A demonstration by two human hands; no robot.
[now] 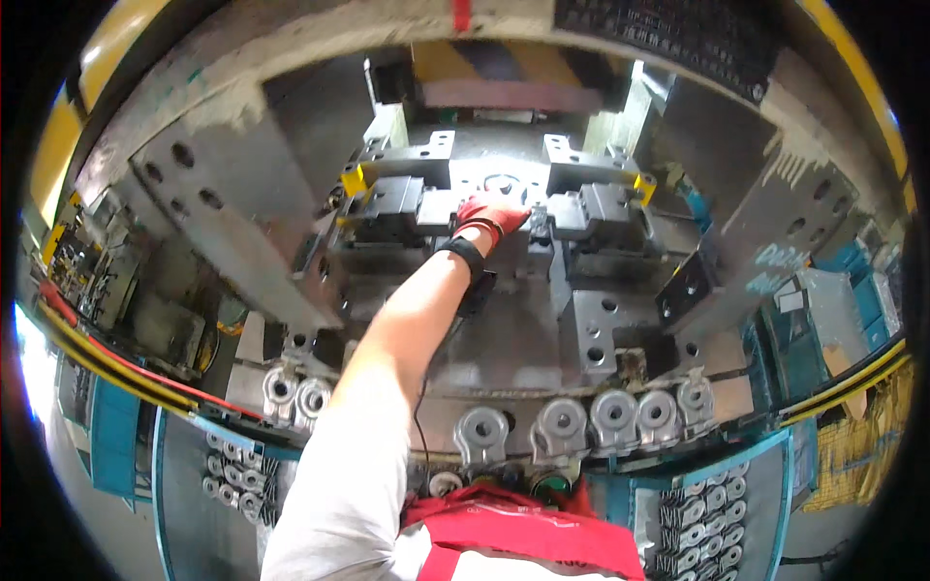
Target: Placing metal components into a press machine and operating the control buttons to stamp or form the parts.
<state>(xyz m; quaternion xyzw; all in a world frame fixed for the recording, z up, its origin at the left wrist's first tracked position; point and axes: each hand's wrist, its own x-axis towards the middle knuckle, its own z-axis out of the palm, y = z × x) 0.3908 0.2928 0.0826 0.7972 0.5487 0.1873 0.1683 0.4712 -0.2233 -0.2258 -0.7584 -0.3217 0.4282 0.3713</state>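
Observation:
My left hand, in a red glove with a black band at the wrist, reaches far into the press. Its fingers curl down at the near edge of a ringed metal part in the brightly lit middle of the lower die; the fingertips are hidden under the glove. Grey die blocks flank the hand, a left block and a right block. Along the front ledge stand several cast metal brackets with round eyes, among them one bracket close to my body. My right hand is out of view.
Overhead hangs the press ram with yellow-black stripes. Thick side uprights stand left and right. Blue-edged bins with more brackets stand at the lower left and lower right. A dark cable hangs beside my arm.

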